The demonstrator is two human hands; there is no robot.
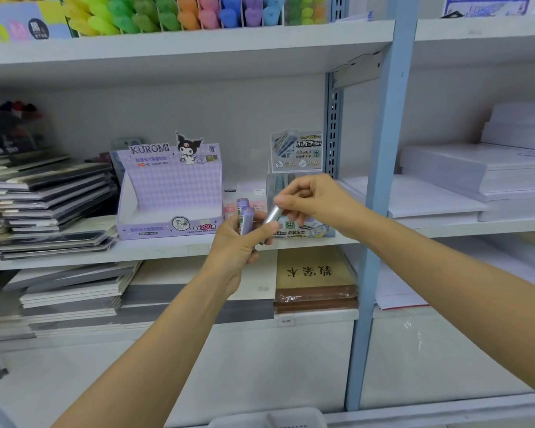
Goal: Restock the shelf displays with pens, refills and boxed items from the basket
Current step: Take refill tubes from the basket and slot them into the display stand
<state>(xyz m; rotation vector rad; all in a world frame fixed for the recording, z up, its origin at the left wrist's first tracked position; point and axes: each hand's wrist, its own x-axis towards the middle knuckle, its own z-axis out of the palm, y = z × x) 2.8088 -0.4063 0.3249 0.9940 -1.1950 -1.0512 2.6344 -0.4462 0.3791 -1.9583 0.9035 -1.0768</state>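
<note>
My left hand (241, 242) grips a small bunch of purple lead-refill tubes (245, 218) upright in front of the middle shelf (167, 250). My right hand (312, 200) pinches the top end of one silvery tube (272, 215) whose lower end still sits in the left hand's bunch. Both hands hover between the purple Kuromi display box (170, 193), whose tray looks empty, and a clear blue-grey refill display box (300, 180) right behind the right hand. A white basket (269, 420) shows at the bottom edge.
Stacks of dark notebooks (50, 205) fill the shelf's left side. A small pink box (244, 202) sits between the two displays. Coloured highlighters (183, 12) line the upper shelf. A blue upright post (380, 180) separates stacks of white paper (476, 177) on the right. Notebooks fill the lower shelf.
</note>
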